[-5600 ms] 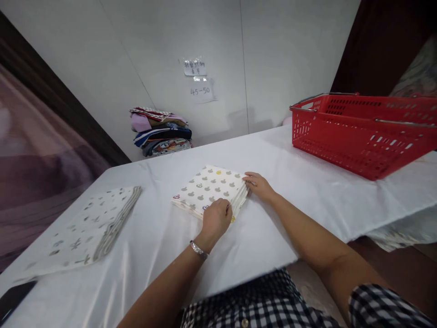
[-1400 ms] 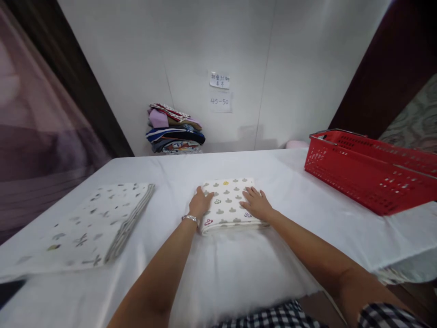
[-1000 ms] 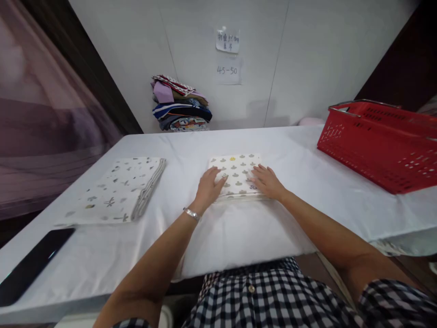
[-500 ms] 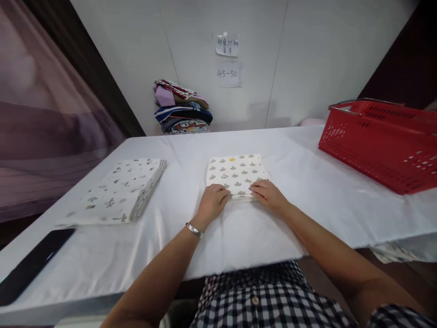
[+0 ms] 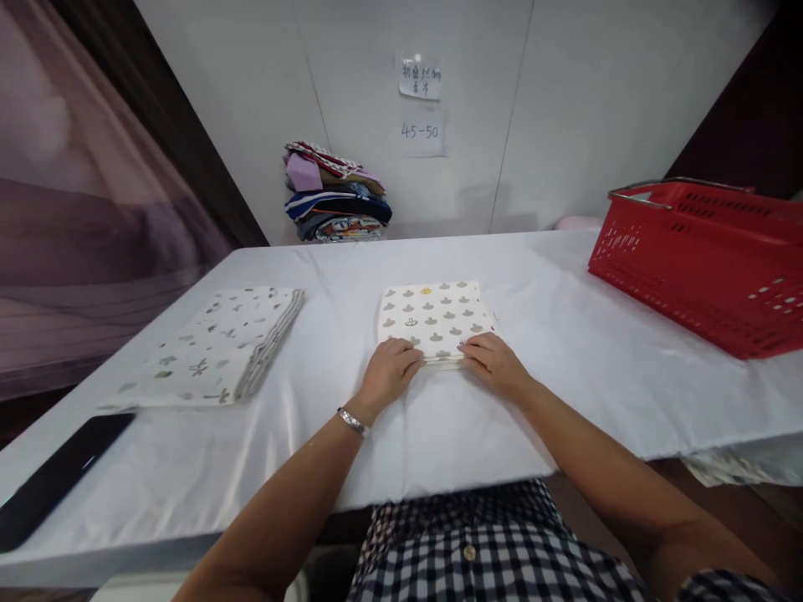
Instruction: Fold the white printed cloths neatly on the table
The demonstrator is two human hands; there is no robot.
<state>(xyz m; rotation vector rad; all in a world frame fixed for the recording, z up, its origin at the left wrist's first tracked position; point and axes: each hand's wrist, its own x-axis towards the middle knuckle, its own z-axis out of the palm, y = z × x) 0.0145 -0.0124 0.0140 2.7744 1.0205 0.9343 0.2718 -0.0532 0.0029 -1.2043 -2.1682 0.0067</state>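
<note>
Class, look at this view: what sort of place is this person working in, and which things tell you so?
Probably a laundry or textile folding station. Both hands, left hand and right hand, rest on a folded patterned cloth on a white-covered table; a stack of folded clothes and a red basket stand nearby.

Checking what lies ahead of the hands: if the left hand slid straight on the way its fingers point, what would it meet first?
The left hand already touches the folded patterned cloth at its near edge; going on, it would probably ride over that cloth.

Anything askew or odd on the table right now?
Nothing stands out. The folded white cloth with grey shapes lies square under the left hand and right hand; the red plastic basket sits upright.
</note>
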